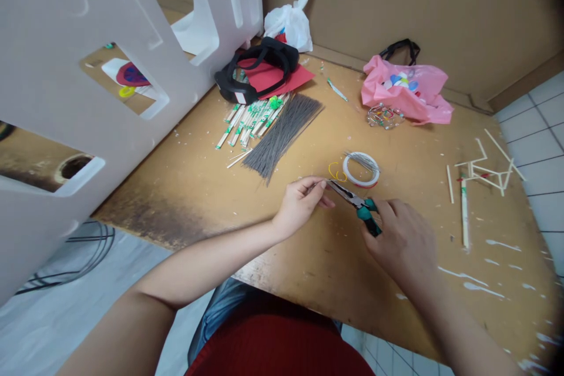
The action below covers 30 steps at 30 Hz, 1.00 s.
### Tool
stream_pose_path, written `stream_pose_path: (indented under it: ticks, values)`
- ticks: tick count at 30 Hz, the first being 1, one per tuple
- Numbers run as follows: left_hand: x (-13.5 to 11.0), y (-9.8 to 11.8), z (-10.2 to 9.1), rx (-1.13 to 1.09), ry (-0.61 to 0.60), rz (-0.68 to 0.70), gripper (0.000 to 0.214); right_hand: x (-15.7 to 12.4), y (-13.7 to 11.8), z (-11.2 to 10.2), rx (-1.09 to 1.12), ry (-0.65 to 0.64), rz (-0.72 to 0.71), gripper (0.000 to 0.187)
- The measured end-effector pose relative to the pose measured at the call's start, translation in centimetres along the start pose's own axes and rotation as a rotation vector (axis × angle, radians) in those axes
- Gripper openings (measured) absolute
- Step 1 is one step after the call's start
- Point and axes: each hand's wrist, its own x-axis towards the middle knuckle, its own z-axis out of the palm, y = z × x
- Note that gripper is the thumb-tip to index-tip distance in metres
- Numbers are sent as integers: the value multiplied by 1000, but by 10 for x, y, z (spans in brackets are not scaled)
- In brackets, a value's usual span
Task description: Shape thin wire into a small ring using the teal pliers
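My right hand (399, 241) is wrapped round the teal-and-black handles of long-nose pliers (350, 195). Their jaws point left and reach the fingertips of my left hand (302, 202). Thumb and forefinger of that hand are pinched on what looks like a thin wire, mostly hidden by the fingers. Just beyond the plier tips lies a curled yellow wire (337, 173). To its right is a white ring (375, 173) with short grey wires lying across it. A fanned bundle of grey wires (284, 135) lies farther back on the left.
On the wooden table (176, 188) are paper-wrapped chopsticks (240, 126), a black headset (235, 85), a red sheet (304, 75), a white bag (291, 26), a pink bag (434, 94), beaded wire (383, 116) and a stick frame (482, 173). A white plastic panel (118, 6) stands at left.
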Motion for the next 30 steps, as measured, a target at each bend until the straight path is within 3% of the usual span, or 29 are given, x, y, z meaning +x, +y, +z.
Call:
stream_pose_path:
  ticks: [9,14,17,23,26,30]
  values:
    - [0,-6,-2,81,61,62,22,-3,-5,-4,-39,33,24,29]
    - [-2,-10,-3,103,38,104,21,-3,0,-4,-16,72,-5,21]
    - [-1,-10,-3,121,9,112,21,-2,5,-1,42,29,16,22]
    - [13,-4,-10,7,30,-8,24,-7,19,6,275,-132,71,41]
    - [21,-1,-15,-173,31,-127,21,-17,28,17,359,-145,16,42]
    - [23,-1,-17,-382,-80,-266,18,-31,32,38,387,-75,-83,40]
